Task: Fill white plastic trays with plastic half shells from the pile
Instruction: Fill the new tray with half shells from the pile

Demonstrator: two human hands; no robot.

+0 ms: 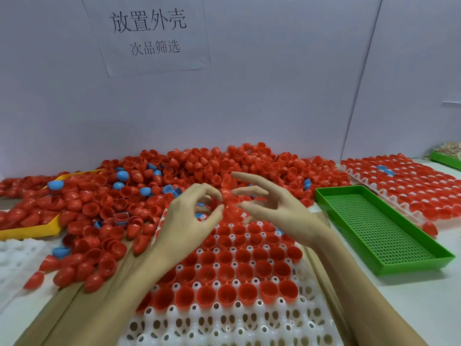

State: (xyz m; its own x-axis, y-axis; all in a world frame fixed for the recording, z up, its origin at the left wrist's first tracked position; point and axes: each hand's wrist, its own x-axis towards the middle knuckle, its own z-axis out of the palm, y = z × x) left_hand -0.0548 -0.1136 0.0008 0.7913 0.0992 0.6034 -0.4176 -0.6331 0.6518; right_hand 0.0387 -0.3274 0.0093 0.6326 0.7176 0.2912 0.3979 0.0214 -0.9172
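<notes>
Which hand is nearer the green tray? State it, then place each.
Right. The right hand hovers just left of the green tray, over the white tray's far end. The left hand sits farther left, beyond the right.

From my remote seat, the tray (224, 318) lay nearest on the counter (411, 308), its far rows seated with half shells (225, 294). Behind it spread the pile (174, 176), reaching the wall (a paper sign (149, 33) hung there). Both hands (187, 221) hovered over the tray's far edge. A mesh tray (374, 228) sat right, a filled tray (411, 186) beyond it; a shallow bin (32, 231) lay left under shells.
</notes>
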